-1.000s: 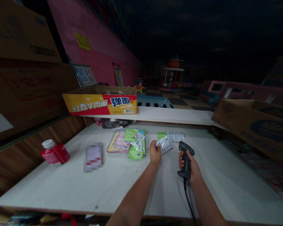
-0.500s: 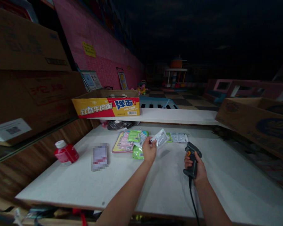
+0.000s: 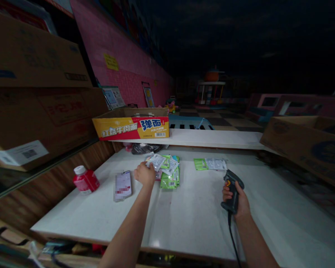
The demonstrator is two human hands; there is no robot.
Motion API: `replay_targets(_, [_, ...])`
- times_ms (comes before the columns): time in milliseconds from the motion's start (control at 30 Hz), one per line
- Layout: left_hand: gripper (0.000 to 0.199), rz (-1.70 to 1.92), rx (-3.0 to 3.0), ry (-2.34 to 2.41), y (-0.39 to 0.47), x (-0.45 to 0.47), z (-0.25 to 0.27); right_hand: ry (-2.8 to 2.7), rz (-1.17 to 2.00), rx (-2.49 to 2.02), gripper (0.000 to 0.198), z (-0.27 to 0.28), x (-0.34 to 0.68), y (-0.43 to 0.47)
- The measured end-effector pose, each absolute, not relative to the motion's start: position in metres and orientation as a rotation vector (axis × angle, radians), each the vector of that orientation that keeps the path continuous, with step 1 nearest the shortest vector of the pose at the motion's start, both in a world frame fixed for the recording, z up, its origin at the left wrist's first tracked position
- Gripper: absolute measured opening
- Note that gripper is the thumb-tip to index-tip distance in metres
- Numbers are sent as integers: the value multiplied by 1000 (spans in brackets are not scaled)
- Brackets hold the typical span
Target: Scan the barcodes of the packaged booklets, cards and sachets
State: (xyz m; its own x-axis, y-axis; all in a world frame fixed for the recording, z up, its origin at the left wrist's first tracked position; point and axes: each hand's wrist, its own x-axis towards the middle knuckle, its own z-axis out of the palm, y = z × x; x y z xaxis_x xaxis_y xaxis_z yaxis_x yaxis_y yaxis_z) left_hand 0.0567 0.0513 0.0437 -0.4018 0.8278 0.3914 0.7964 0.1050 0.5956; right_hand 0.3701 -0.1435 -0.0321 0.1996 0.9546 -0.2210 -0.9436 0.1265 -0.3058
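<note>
My left hand [image 3: 145, 174] is closed on a small white printed packet [image 3: 157, 162], held over the left side of a loose pile of packets. Green packets [image 3: 169, 181] make up the near part of that pile. My right hand [image 3: 241, 201] grips a black barcode scanner [image 3: 232, 191] by its handle, a finger near the orange trigger, and its cord hangs down past the table's front edge. Just beyond the scanner's head lie a green packet [image 3: 201, 164] and a silver-white packet [image 3: 216, 163], side by side on the white tabletop [image 3: 195, 208].
On the left stand a red bottle with a white cap [image 3: 86, 180] and a phone [image 3: 123, 186] lying flat. A yellow-red noodle carton [image 3: 132, 126] sits on the raised back shelf [image 3: 214, 137]. Brown boxes [image 3: 41, 111] are stacked at left; another open carton [image 3: 304, 137] is at right.
My left hand has moved left with the white packet, from the pile's right side to its left side. The scanner stays in my right hand. The view has shifted slightly.
</note>
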Motion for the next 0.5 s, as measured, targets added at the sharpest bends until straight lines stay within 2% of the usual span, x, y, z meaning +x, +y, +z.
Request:
replay_targets(100, [39,1295,1892,2246,45,56,43,-63,1376,-444,28,-33,371,-144])
replay_targets(167, [39,1312,2266,1933,38,53,41,-89,1373,-467,28,-33,372,-144])
replay_targets(267, [48,1002,2842,1189,24,49,36,-143,1365,-494,29,-33,373,-143])
replay_targets(333, [58,763,3003,896,16,48,31,-160,1363,-495,31,-32,373,-144])
replay_targets(400, [60,660,3035,850,10,48,24,-167,1364,-496,31,-32,372,-144])
replay_targets(500, [50,662,2991,951,8,51,15,-167,1364,-501,30,-31,372,-145])
